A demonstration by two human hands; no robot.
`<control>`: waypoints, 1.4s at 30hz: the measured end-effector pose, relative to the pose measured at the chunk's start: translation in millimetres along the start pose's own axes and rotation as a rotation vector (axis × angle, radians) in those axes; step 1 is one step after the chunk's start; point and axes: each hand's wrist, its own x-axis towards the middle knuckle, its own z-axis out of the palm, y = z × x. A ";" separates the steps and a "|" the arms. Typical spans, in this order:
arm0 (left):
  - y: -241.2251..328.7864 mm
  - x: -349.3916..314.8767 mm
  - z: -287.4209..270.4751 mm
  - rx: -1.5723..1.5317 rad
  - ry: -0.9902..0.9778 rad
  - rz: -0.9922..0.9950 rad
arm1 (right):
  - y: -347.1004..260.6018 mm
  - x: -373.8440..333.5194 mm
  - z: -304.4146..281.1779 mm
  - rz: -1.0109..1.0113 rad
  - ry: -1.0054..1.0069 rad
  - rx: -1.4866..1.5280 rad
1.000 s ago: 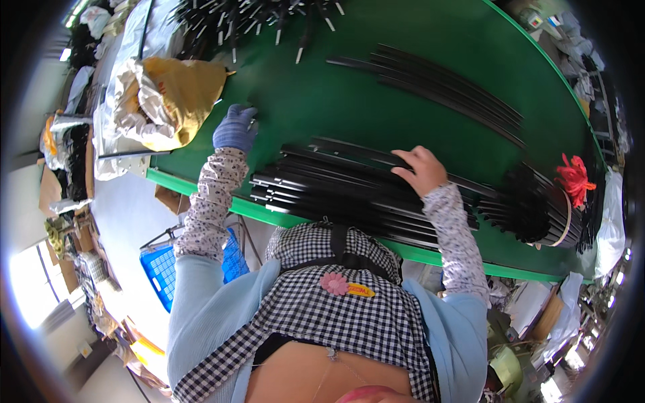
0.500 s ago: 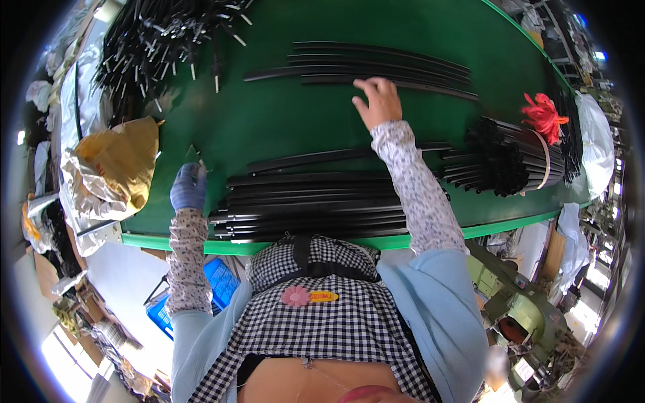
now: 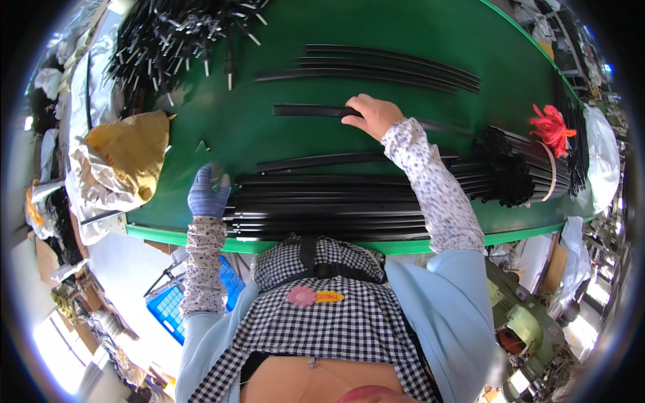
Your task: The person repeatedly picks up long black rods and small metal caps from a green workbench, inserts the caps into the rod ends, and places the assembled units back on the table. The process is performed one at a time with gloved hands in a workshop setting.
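My right hand (image 3: 373, 115) is closed around a black tube (image 3: 306, 110), over the middle of the green table. The tube lies crosswise, and its right part runs on behind my wrist. Farther off, several similar black tubes (image 3: 383, 67) lie side by side. My left hand (image 3: 209, 193), in a blue glove, is beside the left ends of a stack of black tubes (image 3: 329, 205) along the near edge. Its fingers and thumb are apart, with nothing visible between them. One tube (image 3: 322, 160) lies slightly askew just beyond the stack.
A banded bundle of black tubes (image 3: 521, 168) with a red tassel (image 3: 553, 131) lies at the right. At the far left is a heap of black rods with pale tips (image 3: 181, 47), and nearer, a crumpled brown bag (image 3: 127, 158). A blue crate (image 3: 168, 309) stands below the table.
My right hand has closed on the nearest tube of the far row and drawn it toward me. My left hand has come closer to the near stack, its fingers spreading.
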 end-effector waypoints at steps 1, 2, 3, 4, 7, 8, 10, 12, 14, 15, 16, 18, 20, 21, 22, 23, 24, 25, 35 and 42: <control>18.5 0.3 0.5 -0.301 0.031 -0.049 | -17.6 -1.3 -9.5 -0.027 0.045 0.053; 37.7 0.2 -2.4 -0.596 0.068 -0.094 | -35.4 -3.8 -19.1 -0.056 0.092 0.113; 55.8 -0.2 -13.4 -0.792 0.035 -0.165 | -51.8 -7.3 -30.1 -0.068 0.075 0.143; 73.2 0.3 -24.5 -0.988 0.007 -0.231 | -65.5 -11.7 -40.3 -0.084 0.060 0.171; 104.3 0.0 -36.4 -1.202 0.002 -0.075 | -96.3 -29.6 -60.0 -0.096 0.012 0.265; 113.4 0.4 -38.9 -1.280 -0.019 -0.025 | -103.0 -36.0 -64.8 -0.092 -0.007 0.303; 124.6 -0.7 -42.8 -1.336 -0.032 0.003 | -112.1 -46.4 -71.9 -0.050 -0.081 0.369; 129.5 -4.1 -46.5 -1.312 -0.060 0.041 | -117.0 -57.6 -77.4 -0.023 -0.115 0.421; 128.5 -7.5 -49.7 -1.345 -0.096 0.051 | -120.8 -67.0 -82.4 -0.008 -0.148 0.473; 129.4 -9.0 -49.4 -1.365 -0.119 0.057 | -121.5 -72.1 -82.1 -0.006 -0.159 0.505; 133.7 -12.0 -50.1 -1.385 -0.154 0.059 | -123.7 -75.5 -84.1 -0.002 -0.168 0.517; 146.9 -18.5 -54.9 -1.423 -0.230 0.059 | -128.4 -80.8 -87.1 0.011 -0.187 0.544; 147.0 -18.9 -61.6 -1.394 -0.345 0.071 | -129.5 -88.3 -90.3 0.002 -0.194 0.570; 146.3 -18.4 -62.9 -1.359 -0.381 0.102 | -130.7 -92.3 -92.3 -0.005 -0.194 0.572; 146.9 -18.0 -62.6 -1.324 -0.416 0.133 | -131.6 -96.5 -94.2 -0.011 -0.193 0.574; 148.4 -19.9 -62.0 -1.329 -0.405 0.078 | -132.8 -100.7 -93.9 -0.029 -0.185 0.585; 149.6 -21.9 -64.7 -1.373 -0.490 -0.002 | -134.8 -104.3 -95.4 -0.024 -0.205 0.602; 150.2 -23.7 -69.7 -1.415 -0.575 -0.083 | -137.3 -107.3 -97.8 -0.020 -0.225 0.620; 159.5 -31.1 -69.2 -1.494 -0.814 -0.099 | -146.5 -124.4 -98.3 0.016 -0.315 0.789; 153.3 -50.5 -65.8 -1.641 -0.815 -0.263 | -143.5 -131.5 -75.1 0.016 -0.357 0.900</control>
